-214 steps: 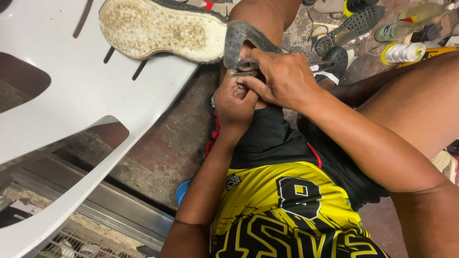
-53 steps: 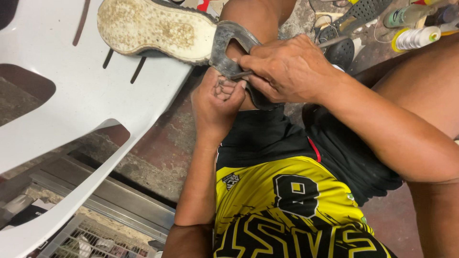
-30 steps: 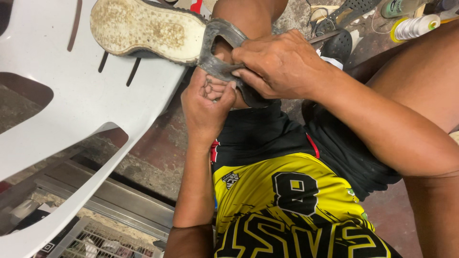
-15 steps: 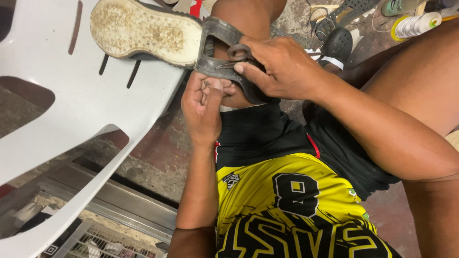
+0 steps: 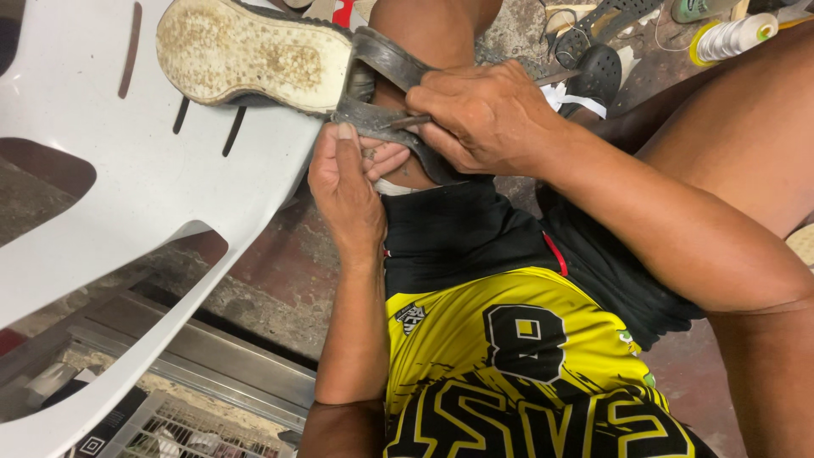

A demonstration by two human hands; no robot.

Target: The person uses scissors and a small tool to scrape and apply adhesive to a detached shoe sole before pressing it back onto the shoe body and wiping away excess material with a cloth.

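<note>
A worn shoe (image 5: 254,59) lies sole up across my knee, its pale dirty sole toward the white chair. Its dark heel piece (image 5: 386,59) is peeled away from the sole. My left hand (image 5: 348,182) grips the loose dark strip from below, thumb pressed on it. My right hand (image 5: 483,114) sits on top of the heel and holds a thin dark tool (image 5: 407,121) against the strip. The tool's tip is hidden between the fingers.
A white plastic chair (image 5: 110,212) fills the left side. A metal rail and a wire grate (image 5: 203,382) lie at the lower left. A spool of white thread (image 5: 733,36) and dark sandals (image 5: 593,72) sit on the floor at the top right.
The shoe and both hands have shifted slightly left. My right hand has slid along the heel strip and my left hand has taken a new grip under it.
</note>
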